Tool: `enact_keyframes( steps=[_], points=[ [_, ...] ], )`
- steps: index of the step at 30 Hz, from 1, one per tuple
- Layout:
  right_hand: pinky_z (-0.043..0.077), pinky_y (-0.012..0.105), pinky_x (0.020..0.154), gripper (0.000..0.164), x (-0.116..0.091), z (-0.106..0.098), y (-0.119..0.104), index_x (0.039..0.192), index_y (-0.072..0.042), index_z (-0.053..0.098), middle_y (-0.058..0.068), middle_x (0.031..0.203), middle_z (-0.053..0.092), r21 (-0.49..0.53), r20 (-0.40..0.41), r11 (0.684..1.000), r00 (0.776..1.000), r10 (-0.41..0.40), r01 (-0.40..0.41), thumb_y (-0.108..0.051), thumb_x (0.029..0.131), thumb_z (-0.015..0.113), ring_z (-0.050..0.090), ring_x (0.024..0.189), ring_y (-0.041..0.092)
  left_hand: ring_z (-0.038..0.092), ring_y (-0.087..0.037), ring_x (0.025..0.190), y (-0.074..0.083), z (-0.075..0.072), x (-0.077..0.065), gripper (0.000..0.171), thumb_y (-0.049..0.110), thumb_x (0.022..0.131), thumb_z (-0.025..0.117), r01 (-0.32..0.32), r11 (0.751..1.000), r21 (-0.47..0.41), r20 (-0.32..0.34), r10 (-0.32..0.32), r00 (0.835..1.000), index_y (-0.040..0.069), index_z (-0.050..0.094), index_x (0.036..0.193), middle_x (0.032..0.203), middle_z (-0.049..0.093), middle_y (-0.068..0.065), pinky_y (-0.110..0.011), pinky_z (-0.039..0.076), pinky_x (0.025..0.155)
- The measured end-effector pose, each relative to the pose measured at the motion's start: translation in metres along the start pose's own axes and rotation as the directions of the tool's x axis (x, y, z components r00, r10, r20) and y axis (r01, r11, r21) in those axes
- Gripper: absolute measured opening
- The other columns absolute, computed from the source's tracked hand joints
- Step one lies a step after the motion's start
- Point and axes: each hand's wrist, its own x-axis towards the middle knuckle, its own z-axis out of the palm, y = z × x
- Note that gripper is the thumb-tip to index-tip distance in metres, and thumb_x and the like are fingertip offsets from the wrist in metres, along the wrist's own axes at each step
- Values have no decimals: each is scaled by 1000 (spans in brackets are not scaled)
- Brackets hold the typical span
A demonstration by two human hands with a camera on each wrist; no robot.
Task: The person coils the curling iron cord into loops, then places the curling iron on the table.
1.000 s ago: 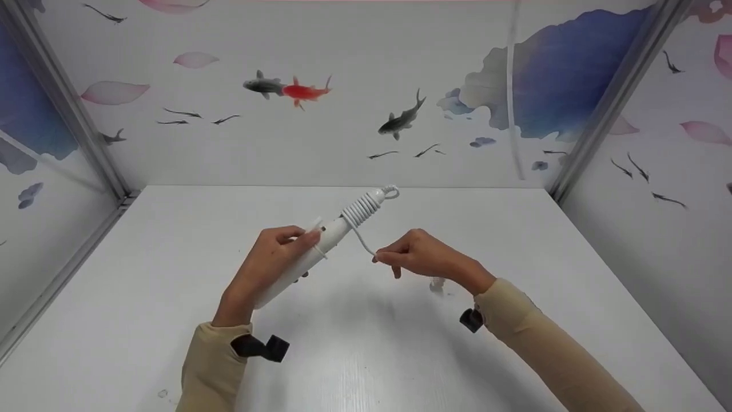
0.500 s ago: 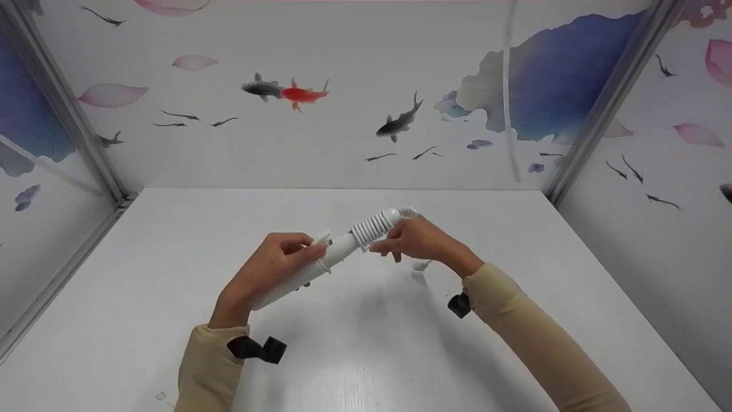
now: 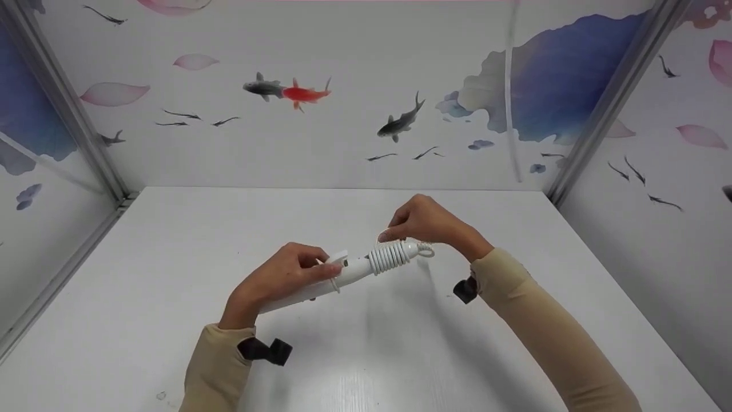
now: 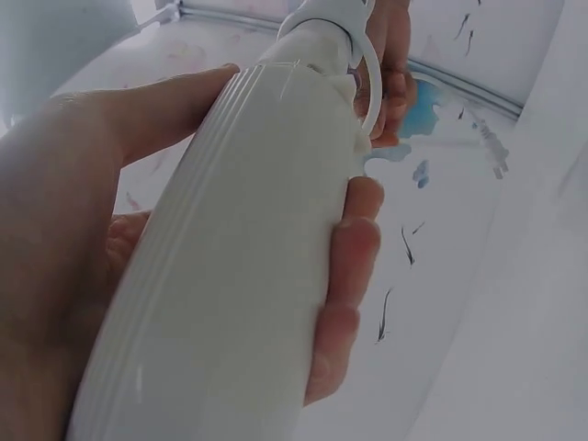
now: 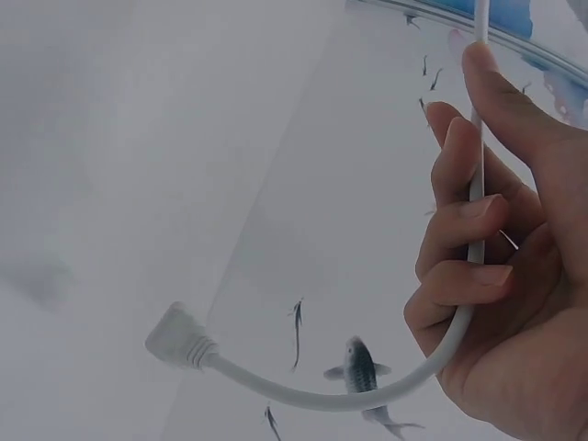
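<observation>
My left hand point(image 3: 283, 274) grips a long white handheld appliance point(image 3: 355, 271), its tapered end pointing right; its exact kind I cannot tell. In the left wrist view the wide, ribbed body point(image 4: 230, 230) lies between thumb and curled fingers point(image 4: 349, 248). Several turns of white power cord point(image 3: 390, 257) wrap the narrow end, and a small loop point(image 3: 426, 250) sticks out at the tip. Just above these coils, my right hand point(image 3: 429, 220) pinches the cord. From the right hand's curled fingers the cord point(image 5: 312, 400) hangs down to a white plug point(image 5: 179, 335).
The white tabletop point(image 3: 171, 246) lies beneath both hands. Printed panels with fish and petals stand at the back point(image 3: 343, 143) and both sides. A small clear scrap point(image 3: 161, 395) lies at the front left of the table.
The right hand has carried the cord round from below the appliance to above it. The appliance's narrow end has dropped and swung right, so it now lies flatter. The left hand keeps its grip.
</observation>
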Motion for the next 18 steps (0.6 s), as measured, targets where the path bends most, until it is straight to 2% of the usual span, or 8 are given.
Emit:
enact_keyframes(
  steps=[4,9,14,18],
  points=[
    [54,31,73,19,-2,-5,-9,90,-17,82,0,87,78,-17,-11,1000,1000,-11,11,-34,81,83,70,83,15,64,-18,76,1,4,0,30,44,93,65,-2,997,79,-1,2,1000,15,75,97,89,71,-6,-33,50,69],
    [57,37,79,18,-6,-5,-24,92,-16,82,0,90,79,-7,-51,1000,999,-19,19,-30,81,83,72,85,14,62,-18,80,2,7,1,34,47,93,63,23,987,160,-19,-21,1000,15,74,99,93,71,-6,-31,49,70],
    [58,37,80,18,-8,0,-35,95,-15,82,2,98,79,-26,-141,998,988,-60,57,-28,83,81,73,88,15,63,-19,82,3,6,1,39,49,92,64,89,982,169,-57,-81,995,14,74,105,99,70,-7,-31,50,69],
    [57,37,78,17,-8,5,-42,94,-15,82,2,99,78,-48,-184,993,976,-114,107,-27,84,81,72,88,16,63,-19,82,3,6,1,39,48,92,64,104,979,176,-68,-93,993,13,74,105,99,71,-7,-30,50,70]
  ],
)
